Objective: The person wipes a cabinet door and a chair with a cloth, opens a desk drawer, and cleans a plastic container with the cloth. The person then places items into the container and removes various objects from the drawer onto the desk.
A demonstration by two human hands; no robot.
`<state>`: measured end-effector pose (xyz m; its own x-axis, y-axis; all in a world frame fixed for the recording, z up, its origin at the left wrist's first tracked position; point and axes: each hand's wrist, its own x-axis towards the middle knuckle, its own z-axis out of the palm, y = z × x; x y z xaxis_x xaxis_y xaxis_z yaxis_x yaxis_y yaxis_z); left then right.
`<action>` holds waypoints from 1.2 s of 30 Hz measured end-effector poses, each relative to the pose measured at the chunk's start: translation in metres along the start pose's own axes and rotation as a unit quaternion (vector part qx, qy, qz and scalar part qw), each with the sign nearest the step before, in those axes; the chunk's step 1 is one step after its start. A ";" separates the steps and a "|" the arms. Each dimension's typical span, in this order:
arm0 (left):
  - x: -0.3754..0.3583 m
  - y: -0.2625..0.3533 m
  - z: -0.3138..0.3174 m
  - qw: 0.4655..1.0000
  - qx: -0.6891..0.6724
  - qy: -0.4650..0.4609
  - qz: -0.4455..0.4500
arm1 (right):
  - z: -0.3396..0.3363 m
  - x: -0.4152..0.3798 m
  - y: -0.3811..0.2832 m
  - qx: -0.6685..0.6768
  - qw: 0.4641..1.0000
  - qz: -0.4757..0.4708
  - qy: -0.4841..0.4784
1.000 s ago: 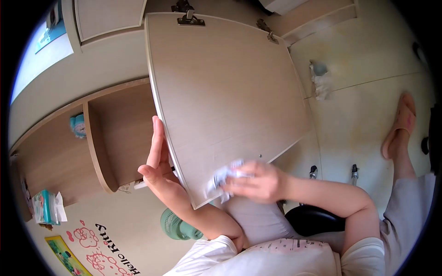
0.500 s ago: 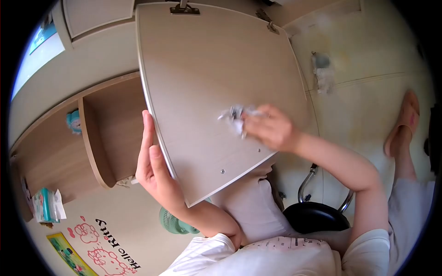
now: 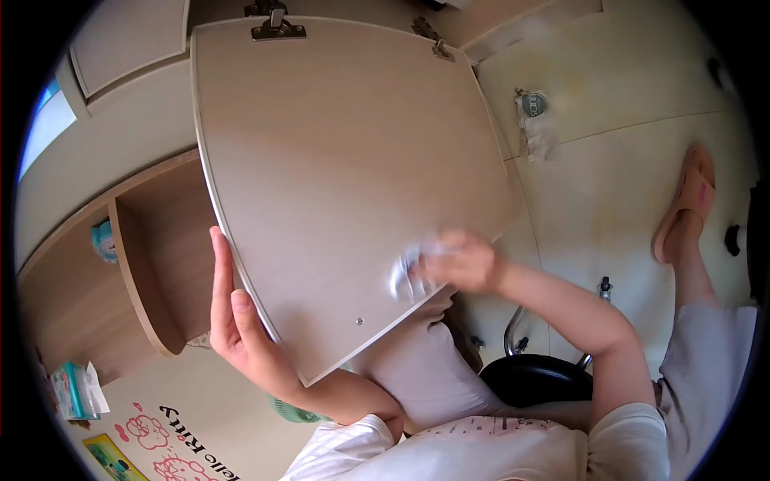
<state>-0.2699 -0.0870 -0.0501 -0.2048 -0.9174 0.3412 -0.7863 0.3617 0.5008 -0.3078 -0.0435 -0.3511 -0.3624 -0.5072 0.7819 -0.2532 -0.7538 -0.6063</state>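
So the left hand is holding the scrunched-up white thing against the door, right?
Not quite: the right hand is holding the scrunched-up white thing against the door. The head view shows the left hand at the door's edge.

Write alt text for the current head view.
A person's right hand, blurred, holds a crumpled white cloth at the lower part of a hinged door, while the open left hand is at the door's left edge. A shelf is on the left; a black stool and a slippered foot are on the right.
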 end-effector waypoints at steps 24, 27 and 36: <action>-0.001 0.008 0.005 0.999 0.012 0.023 -0.024 | -0.021 -0.102 -0.007 -0.041 0.896 0.439 -0.046; -0.001 0.005 0.004 0.999 0.023 0.034 -0.035 | -0.020 -0.116 -0.009 -0.058 0.923 0.377 -0.045; -0.003 0.005 0.003 0.999 -0.015 0.025 -0.034 | 0.000 -0.040 -0.052 -0.009 0.912 0.409 0.039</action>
<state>-0.2746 -0.0826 -0.0514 -0.1217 -0.9312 0.3437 -0.7798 0.3039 0.5473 -0.2802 0.0161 -0.3504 -0.5002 -0.8641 0.0556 0.1152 -0.1301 -0.9848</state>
